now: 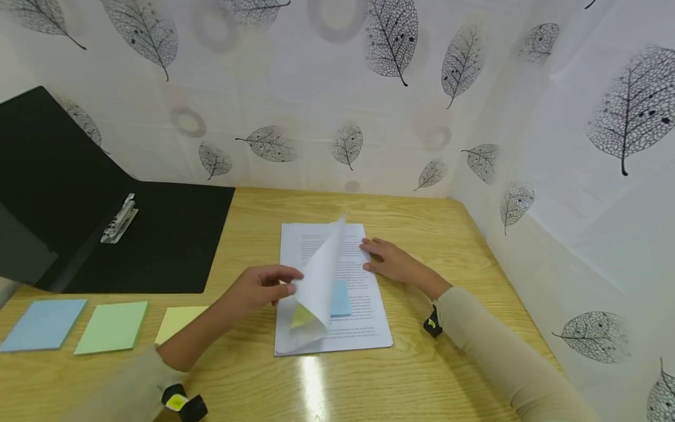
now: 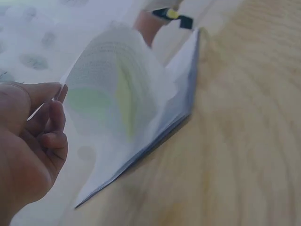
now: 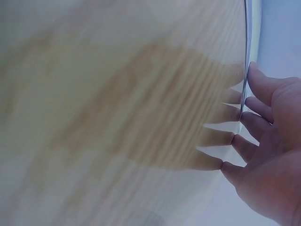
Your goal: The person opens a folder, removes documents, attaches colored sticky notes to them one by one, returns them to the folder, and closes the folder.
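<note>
My left hand (image 1: pixel 261 288) pinches the edge of a white printed sheet (image 1: pixel 320 272) between thumb and fingers. Lifted and curled, the sheet stands over a stack of printed paper (image 1: pixel 364 328) on the table. A blue sticky note (image 1: pixel 341 298) lies on the page below, and a yellow sticky note (image 1: pixel 303 316) shows at the curl. Through the raised sheet (image 2: pixel 99 63) in the left wrist view, green and yellow patches appear. At the stack's right edge my right hand (image 1: pixel 392 262) rests with fingers spread, its fingertips (image 3: pixel 229 170) on the tabletop and thumb against the paper edge.
A black folder (image 1: pixel 174 234) lies open at the left, with a metal clip (image 1: pixel 120 220) by its spine. Blue (image 1: pixel 44 325), green (image 1: pixel 112 328) and yellow (image 1: pixel 176 321) sticky note pads line up in front of it. A leaf-patterned curtain (image 1: pixel 311 88) borders the wooden table (image 1: pixel 253 234).
</note>
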A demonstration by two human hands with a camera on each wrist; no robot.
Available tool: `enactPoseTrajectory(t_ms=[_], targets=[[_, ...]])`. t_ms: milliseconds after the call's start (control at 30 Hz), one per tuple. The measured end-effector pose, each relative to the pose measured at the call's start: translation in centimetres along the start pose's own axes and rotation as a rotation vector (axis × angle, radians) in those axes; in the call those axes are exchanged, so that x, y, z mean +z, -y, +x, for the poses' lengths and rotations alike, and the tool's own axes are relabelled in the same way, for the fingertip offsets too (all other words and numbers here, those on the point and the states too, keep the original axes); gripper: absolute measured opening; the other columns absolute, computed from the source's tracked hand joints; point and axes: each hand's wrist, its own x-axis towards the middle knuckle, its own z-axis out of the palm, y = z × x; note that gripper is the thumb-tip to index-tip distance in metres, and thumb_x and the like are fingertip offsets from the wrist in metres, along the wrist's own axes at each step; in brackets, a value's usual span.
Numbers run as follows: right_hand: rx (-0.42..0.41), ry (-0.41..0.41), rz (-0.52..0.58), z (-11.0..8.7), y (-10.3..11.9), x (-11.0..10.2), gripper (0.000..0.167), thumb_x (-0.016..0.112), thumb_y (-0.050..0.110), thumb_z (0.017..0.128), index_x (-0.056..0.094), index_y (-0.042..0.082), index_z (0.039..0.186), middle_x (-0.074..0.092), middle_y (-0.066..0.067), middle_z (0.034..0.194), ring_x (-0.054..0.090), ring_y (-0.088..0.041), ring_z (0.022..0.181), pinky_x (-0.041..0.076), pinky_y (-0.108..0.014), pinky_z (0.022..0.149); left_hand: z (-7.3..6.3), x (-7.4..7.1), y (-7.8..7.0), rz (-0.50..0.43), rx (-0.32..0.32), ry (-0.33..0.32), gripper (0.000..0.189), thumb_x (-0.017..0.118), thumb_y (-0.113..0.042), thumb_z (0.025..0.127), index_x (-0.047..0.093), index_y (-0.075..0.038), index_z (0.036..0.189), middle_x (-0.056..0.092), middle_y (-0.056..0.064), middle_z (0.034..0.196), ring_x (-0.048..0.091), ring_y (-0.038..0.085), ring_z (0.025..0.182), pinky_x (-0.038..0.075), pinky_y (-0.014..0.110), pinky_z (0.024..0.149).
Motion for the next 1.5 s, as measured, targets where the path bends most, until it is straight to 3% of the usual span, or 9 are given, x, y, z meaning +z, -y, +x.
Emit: enactPoseTrajectory(t_ms=[333, 533, 700, 833, 1000, 1100, 1167, 1267, 1500], targets=[[-0.013, -0.035, 0.126, 0.1, 0.3, -0.5, 0.049, 0.054, 0.026, 0.105, 0.047, 0.013, 0.152, 0.042, -0.012, 0.157, 0.036, -0.035, 0.147, 0.030, -0.053, 0.119, 2.3, 5.3, 1.8, -0.027, -0.008, 0.096, 0.024, 0.072, -0.022, 0.094, 0.074, -0.019, 0.118, 0.068, 0.004, 0.108, 0.058, 0.017, 0.075, 0.051, 0.026, 0.063], [0.146, -0.049, 0.360, -0.2, 0.8, -1.3, 0.054, 0.037, 0.043, 0.109, 0.048, 0.010, 0.150, 0.038, -0.012, 0.160, 0.028, -0.033, 0.151, 0.023, -0.052, 0.122, 2.6, 6.4, 2.4, -0.020, 0.059, 0.141, 0.024, 0.071, -0.020, 0.095, 0.074, -0.015, 0.118, 0.071, 0.005, 0.107, 0.057, 0.013, 0.070, 0.051, 0.024, 0.061], [0.182, -0.080, 0.367, 0.3, 0.5, -1.0, 0.054, 0.048, 0.050, 0.104, 0.061, 0.011, 0.140, 0.044, -0.010, 0.157, 0.034, -0.031, 0.149, 0.029, -0.051, 0.120, 2.5, 6.5, 2.5, 0.039, 0.072, 0.160, 0.022, 0.067, -0.023, 0.098, 0.075, -0.017, 0.117, 0.075, -0.001, 0.107, 0.055, 0.011, 0.065, 0.049, 0.023, 0.058], [0.132, -0.134, 0.218, 0.5, 0.4, -0.4, 0.036, 0.062, 0.033, 0.101, 0.067, 0.011, 0.128, 0.051, -0.012, 0.151, 0.042, -0.033, 0.144, 0.035, -0.052, 0.116, 2.3, 5.6, 1.9, 0.150, 0.046, 0.043, 0.020, 0.068, -0.026, 0.098, 0.076, -0.022, 0.115, 0.073, -0.006, 0.108, 0.054, 0.013, 0.070, 0.047, 0.024, 0.060], [0.133, -0.188, -0.105, 0.1, 1.0, -0.2, 0.048, 0.066, 0.032, 0.098, 0.060, 0.005, 0.138, 0.056, -0.020, 0.141, 0.051, -0.041, 0.133, 0.041, -0.059, 0.108, 2.8, 2.8, 1.8, 0.365, -0.001, -0.231, 0.023, 0.066, -0.024, 0.099, 0.072, -0.024, 0.121, 0.071, -0.007, 0.116, 0.053, 0.015, 0.076, 0.043, 0.027, 0.063], [0.155, -0.180, -0.194, -0.2, 1.5, -0.3, 0.053, 0.066, 0.036, 0.097, 0.059, 0.003, 0.139, 0.055, -0.025, 0.139, 0.052, -0.044, 0.127, 0.043, -0.061, 0.103, 3.0, 1.0, 2.3, 0.423, -0.036, -0.334, 0.029, 0.060, -0.024, 0.102, 0.068, -0.021, 0.129, 0.070, -0.002, 0.124, 0.060, 0.020, 0.085, 0.046, 0.033, 0.069], [0.167, -0.172, -0.206, -0.3, 1.7, -0.4, 0.054, 0.067, 0.037, 0.097, 0.059, 0.004, 0.139, 0.055, -0.025, 0.137, 0.053, -0.045, 0.124, 0.045, -0.060, 0.100, 3.0, 0.1, 2.6, 0.422, -0.065, -0.366, 0.034, 0.056, -0.027, 0.103, 0.064, -0.019, 0.135, 0.068, 0.002, 0.130, 0.065, 0.026, 0.103, 0.050, 0.042, 0.080], [0.170, -0.169, -0.213, -0.4, 2.0, -0.3, 0.053, 0.067, 0.036, 0.097, 0.060, 0.004, 0.139, 0.057, -0.024, 0.133, 0.056, -0.042, 0.118, 0.047, -0.057, 0.096, 3.1, -0.7, 2.9, 0.431, -0.096, -0.374, 0.040, 0.054, -0.030, 0.104, 0.060, -0.016, 0.141, 0.062, 0.006, 0.141, 0.054, 0.031, 0.134, 0.044, 0.055, 0.102], [0.188, -0.162, -0.215, -0.6, 2.5, 0.1, 0.050, 0.063, 0.032, 0.100, 0.059, 0.003, 0.140, 0.058, -0.020, 0.131, 0.059, -0.036, 0.114, 0.051, -0.049, 0.089, 3.4, -0.5, 3.5, 0.429, -0.108, -0.336, 0.042, 0.056, -0.027, 0.103, 0.059, -0.014, 0.143, 0.056, 0.008, 0.148, 0.043, 0.033, 0.143, 0.037, 0.059, 0.111]])
